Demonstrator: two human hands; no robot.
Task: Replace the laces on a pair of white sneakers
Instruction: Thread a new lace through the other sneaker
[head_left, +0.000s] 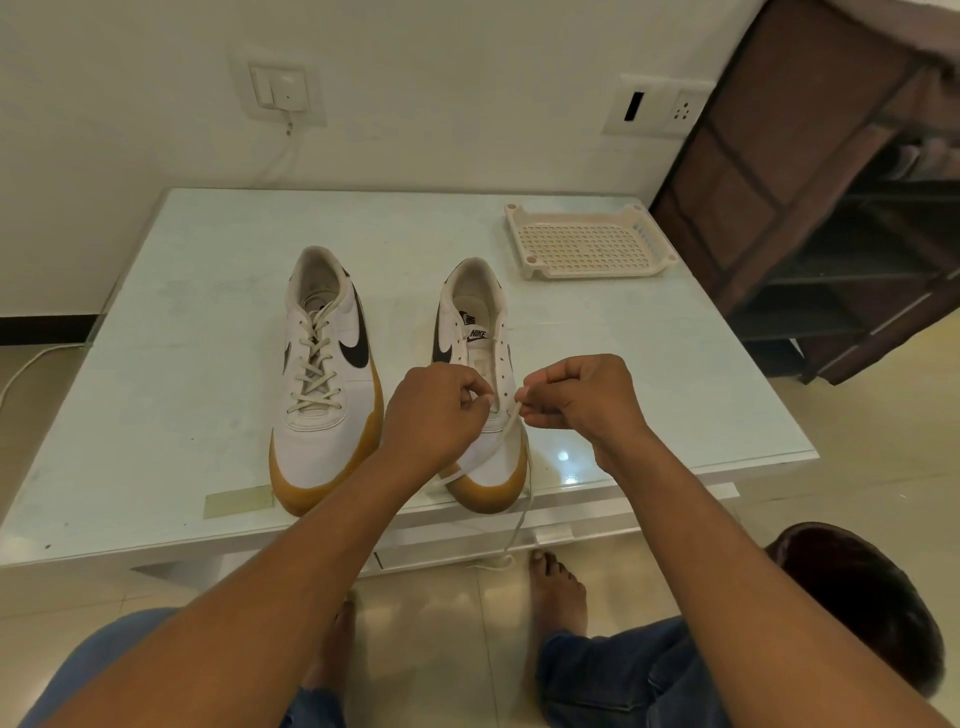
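currently both sneakers sit side by side on the glass-topped table (156, 415), toes toward the person, heels toward the wall.

laced sneaker (322, 374): on the left, white upper, dark swoosh, tan sole, cream lace crossed through all its eyelets.

unlaced sneaker (480, 332): on the right, same make, upper eyelets bare, tongue label showing. its toe reaches the near table edge.

lace (511, 415): white and flat. a short run rises from the lower eyelet area into the right hand. one strand lies slantwise across the toe cap and comes out below the left wrist. another strand drops over the table edge and ends in a small curl on the floor tiles.

left hand (436, 410): over the forefoot of the unlaced sneaker, fingers curled in, thumb and forefinger pressed together on the lace at the lower eyelets.

right hand (576, 389): just beside the left, knuckles up, fingers curled, thumb and forefinger pinching the lace near its end. the two hands are close but not touching.

also on the table: a cream perforated plastic tray (587, 241) at the far right corner, well apart from the sneakers, and a strip of pale tape (239, 501) near the front edge, left of the laced sneaker's toe.

beyond the table: a wall switch (278, 88), a wall socket (660, 104), and a dark shelf rack (831, 208) at right. below: blue jeans and bare feet (556, 587) on the tiles.
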